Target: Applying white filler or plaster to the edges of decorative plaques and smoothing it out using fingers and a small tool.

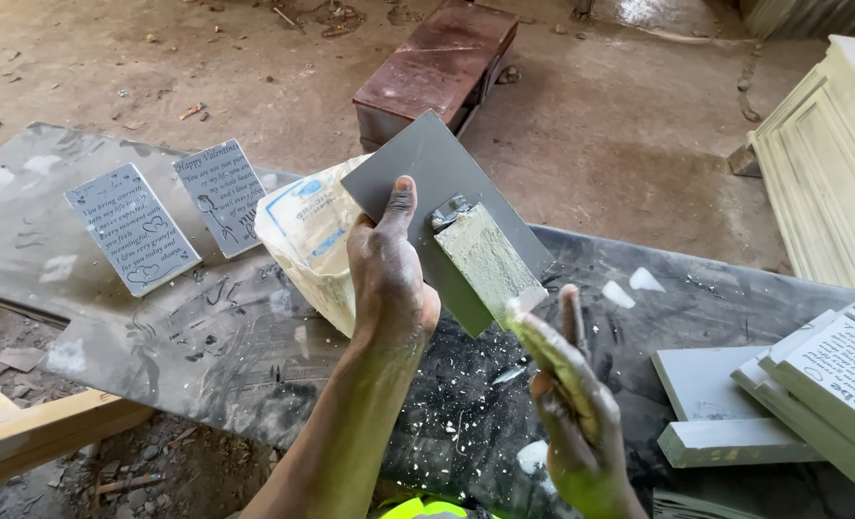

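My left hand (386,274) grips a flat dark grey rectangular blade (418,168) by one edge, thumb pressed on its face, held tilted above a dark stone slab (206,336). A pale putty-smeared wooden handle (488,259) is fixed to the blade by a small metal bracket. My right hand (567,404), coated in yellowish paste, reaches up with a fingertip touching the lower end of that handle. Behind the blade stands a white plastic bag (310,235) with blue print.
Two small grey engraved plaques (132,228) (221,197) lie on the slab's left part. Pale engraved stone tablets (812,384) are stacked at the right. A reddish-brown box (437,62) sits on the dirt floor beyond. Cream moulded panels (831,163) lean at far right. Wooden beams (33,428) show lower left.
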